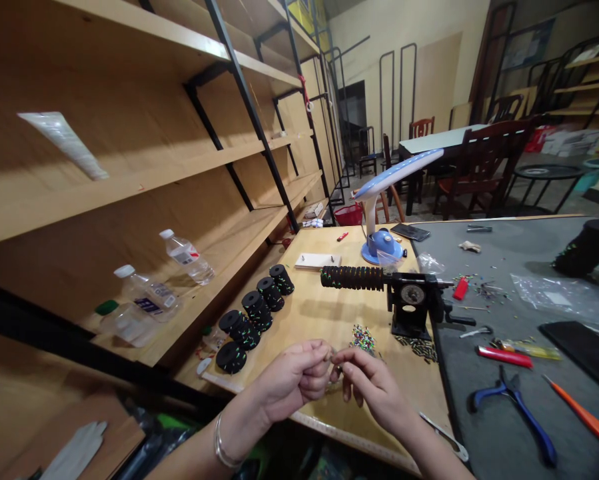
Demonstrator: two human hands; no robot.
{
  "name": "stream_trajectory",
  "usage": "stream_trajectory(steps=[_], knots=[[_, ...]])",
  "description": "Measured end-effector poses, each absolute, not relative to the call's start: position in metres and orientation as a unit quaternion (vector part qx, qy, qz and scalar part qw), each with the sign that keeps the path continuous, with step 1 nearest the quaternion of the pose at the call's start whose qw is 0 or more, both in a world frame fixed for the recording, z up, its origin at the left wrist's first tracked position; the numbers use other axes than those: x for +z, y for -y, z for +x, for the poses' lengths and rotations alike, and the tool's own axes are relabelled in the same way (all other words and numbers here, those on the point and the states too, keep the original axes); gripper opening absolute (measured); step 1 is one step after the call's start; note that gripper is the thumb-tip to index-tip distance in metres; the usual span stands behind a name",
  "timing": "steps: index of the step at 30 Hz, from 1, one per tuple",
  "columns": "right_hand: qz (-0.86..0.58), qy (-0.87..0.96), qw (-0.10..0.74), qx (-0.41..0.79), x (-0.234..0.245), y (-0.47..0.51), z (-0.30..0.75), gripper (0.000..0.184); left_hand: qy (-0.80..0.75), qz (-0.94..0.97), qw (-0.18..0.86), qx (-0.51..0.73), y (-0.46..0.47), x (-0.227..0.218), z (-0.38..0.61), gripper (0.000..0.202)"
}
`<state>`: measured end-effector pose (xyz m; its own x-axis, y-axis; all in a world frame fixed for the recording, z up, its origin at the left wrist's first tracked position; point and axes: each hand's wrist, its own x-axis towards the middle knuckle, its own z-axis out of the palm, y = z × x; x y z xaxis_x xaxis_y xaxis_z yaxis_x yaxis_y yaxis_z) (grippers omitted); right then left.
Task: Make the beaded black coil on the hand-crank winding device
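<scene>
My left hand (294,377) and my right hand (372,387) meet over the near edge of the wooden board (329,313), fingertips pinched together on a small item too tiny to name. Just beyond them lies a small heap of coloured beads (363,338). Behind the heap a black winding jig (412,303) holds a long black coil (352,277) dotted with coloured specks, pointing left. A row of several black wound spools (254,313) runs along the board's left side.
Blue-handled pliers (516,407), a red tool (504,357) and an orange tool (584,417) lie on the grey mat (504,280) at right. A blue-white desk lamp (382,243) stands behind the jig. Water bottles (149,293) lie on the left wooden shelf. Chairs and a table stand far back.
</scene>
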<state>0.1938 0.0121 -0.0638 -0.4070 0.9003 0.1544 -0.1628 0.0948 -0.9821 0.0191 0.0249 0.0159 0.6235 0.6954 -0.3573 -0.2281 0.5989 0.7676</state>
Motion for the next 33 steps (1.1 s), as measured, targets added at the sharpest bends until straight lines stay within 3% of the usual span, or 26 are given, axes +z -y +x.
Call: stream_trajectory(steps=[4, 11, 16, 28, 33], knots=[[-0.326, 0.586, 0.428, 0.606, -0.067, -0.011, 0.196, 0.034, -0.347, 0.335, 0.826, 0.292, -0.025, 0.014, 0.017, 0.047], [-0.392, 0.683, 0.446, 0.425, -0.058, -0.013, 0.204, 0.026, -0.377, 0.367, 0.787, 0.322, -0.022, -0.001, 0.012, 0.050], [-0.413, 0.740, 0.414, 0.332, -0.052, -0.008, 0.214, 0.022, -0.430, 0.387, 0.733, 0.359, -0.017, -0.015, 0.012, 0.058], [-0.451, 0.797, 0.331, 0.227, -0.050, -0.005, 0.231, 0.019, -0.431, 0.526, 0.660, 0.320, -0.002, -0.052, 0.012, 0.059], [-0.472, 0.786, 0.313, 0.247, -0.067, -0.007, 0.236, 0.021, -0.422, 0.545, 0.669, 0.279, 0.012, -0.061, 0.017, 0.055]])
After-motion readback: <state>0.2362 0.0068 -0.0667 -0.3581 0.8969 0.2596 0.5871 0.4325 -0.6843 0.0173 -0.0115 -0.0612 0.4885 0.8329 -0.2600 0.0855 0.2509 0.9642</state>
